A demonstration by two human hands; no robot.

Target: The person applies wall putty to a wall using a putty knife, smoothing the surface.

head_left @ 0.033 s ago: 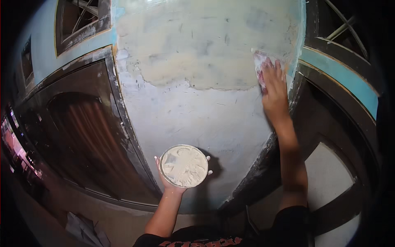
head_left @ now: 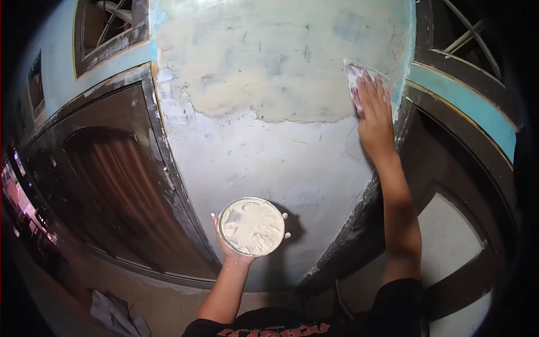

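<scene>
My left hand (head_left: 223, 238) is wrapped from below around a round tub of cream-coloured putty (head_left: 252, 226), its fingertips showing at the tub's right rim. Putty fills the tub with an uneven, scraped surface, and pale smears mark my fingertips. Up to the right, my right hand (head_left: 375, 121) presses a flat, putty-smeared spreader (head_left: 357, 78) with reddish patches against the wall (head_left: 269, 163). Its fingers lie over the spreader's back, and the thumb is hidden. The wall's upper part has a yellowish coat with a ragged lower edge; below that it is pale grey-white.
A dark wooden door (head_left: 106, 180) with a worn frame stands to the left. Another dark frame (head_left: 443, 140) edges the wall at the right, with a pale panel (head_left: 449, 238) below. A crumpled grey sheet or bag (head_left: 115, 314) lies on the floor at lower left.
My right hand and the spreader have slid slightly upward along the wall. My left hand and the tub are almost where they were.
</scene>
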